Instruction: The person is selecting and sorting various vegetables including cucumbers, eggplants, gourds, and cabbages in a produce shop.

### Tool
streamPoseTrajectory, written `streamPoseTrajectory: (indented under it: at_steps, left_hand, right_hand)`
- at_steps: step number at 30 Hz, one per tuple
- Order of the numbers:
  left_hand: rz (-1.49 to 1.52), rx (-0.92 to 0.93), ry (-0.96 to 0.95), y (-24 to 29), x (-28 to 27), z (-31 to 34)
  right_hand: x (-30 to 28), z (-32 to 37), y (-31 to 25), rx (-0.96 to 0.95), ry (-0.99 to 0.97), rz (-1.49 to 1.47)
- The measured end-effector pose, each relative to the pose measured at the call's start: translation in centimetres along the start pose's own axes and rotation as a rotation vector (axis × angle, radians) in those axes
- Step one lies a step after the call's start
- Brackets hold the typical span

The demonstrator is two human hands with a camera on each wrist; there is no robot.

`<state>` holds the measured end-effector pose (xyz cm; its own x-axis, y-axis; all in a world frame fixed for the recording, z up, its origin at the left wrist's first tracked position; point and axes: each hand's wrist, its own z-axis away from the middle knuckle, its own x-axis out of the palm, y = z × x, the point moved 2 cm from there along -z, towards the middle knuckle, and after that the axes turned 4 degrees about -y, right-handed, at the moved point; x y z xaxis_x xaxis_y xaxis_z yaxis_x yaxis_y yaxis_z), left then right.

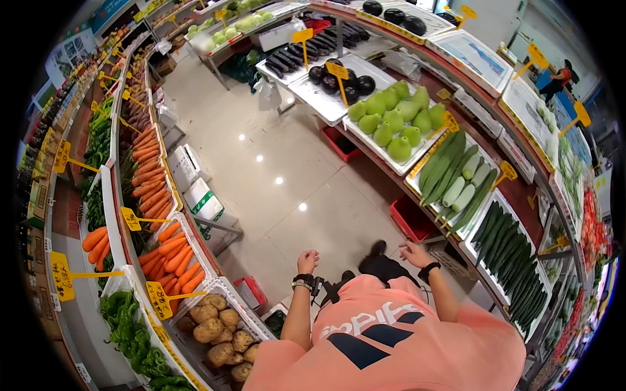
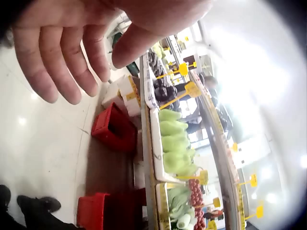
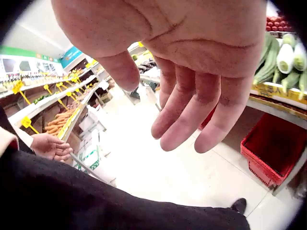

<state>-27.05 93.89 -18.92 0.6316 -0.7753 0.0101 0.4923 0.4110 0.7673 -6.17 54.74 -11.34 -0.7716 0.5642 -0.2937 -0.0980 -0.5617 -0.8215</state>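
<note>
My left hand (image 1: pixel 308 262) hangs over the aisle floor with nothing in it, nearest to the carrots (image 1: pixel 175 259) and potatoes (image 1: pixel 222 329) on the left stand. Its fingers are relaxed and slightly bent in the left wrist view. My right hand (image 1: pixel 415 254) is held out at waist height, also holding nothing, its fingers (image 3: pixel 181 129) loosely bent and the thumb apart. Closest to it on the right stand are the dark green cucumbers (image 1: pixel 512 267) and a tray of long green gourds (image 1: pixel 456 173). Neither hand touches any produce.
Pale green gourds (image 1: pixel 398 120) and eggplants (image 1: pixel 313 51) lie farther along the right stand. Red baskets (image 3: pixel 276 148) sit beneath it. White foam boxes (image 1: pixel 195 182) stand under the left stand's edge. Yellow price tags (image 1: pixel 160 300) stick up over the trays. Tiled floor (image 1: pixel 287 156) runs between.
</note>
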Motion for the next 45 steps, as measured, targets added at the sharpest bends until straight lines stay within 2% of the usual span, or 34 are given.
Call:
streamPoseTrajectory:
  at_steps: [6,12,15,18,20,22,26,30,32,35,38,42,45]
  left_hand:
    - [0.058,-0.05,0.017,3.5,-3.8,-4.3]
    - [0.091,-0.176,0.094,8.9,-12.4,-12.8]
    - [0.146,-0.241,0.181,13.5,-17.6,-16.4]
    - [0.201,-0.155,0.237,15.6,-23.1,-20.9]
    - [0.233,-0.145,0.306,18.4,-24.8,-21.2]
    - [0.327,-0.141,0.333,20.6,-26.6,-22.3]
    - [0.35,-0.196,0.325,23.0,-31.5,-26.8]
    - [0.389,-0.21,0.396,25.4,-39.3,-37.6]
    - [0.29,-0.192,0.38,31.2,-40.6,-43.9]
    - [0.123,-0.134,0.28,40.9,-39.3,-53.2]
    - [-0.11,-0.057,0.02,51.1,-34.6,-63.1]
    - [-0.355,0.111,-0.306,64.1,-23.3,-71.3]
    - [-0.445,0.219,-0.475,70.3,-15.0,-74.7]
  right_hand:
    - [0.2,-12.3,-4.5,0.009,-0.088,0.137]
    - [1.6,-27.6,-10.9,0.042,-0.071,0.092]
    - [3.0,-36.3,-15.8,-0.014,-0.11,0.046]
    - [4.9,-45.7,-20.1,-0.129,-0.15,0.116]
    - [5.8,-49.8,-25.7,-0.21,-0.175,0.309]
    - [7.0,-53.3,-31.7,-0.245,-0.188,0.357]
    - [9.3,-61.7,-39.6,-0.288,-0.229,0.294]
    - [9.5,-68.9,-43.9,-0.271,-0.141,0.239]
    - [8.8,-71.9,-44.6,-0.257,-0.03,0.226]
    - [6.5,-74.3,-47.0,-0.169,0.154,0.183]
    - [3.6,-76.0,-48.7,-0.111,0.316,0.016]
    - [-0.1,-76.2,-49.9,-0.051,0.593,-0.132]
    - [-2.2,-78.1,-48.3,-0.018,0.755,-0.217]
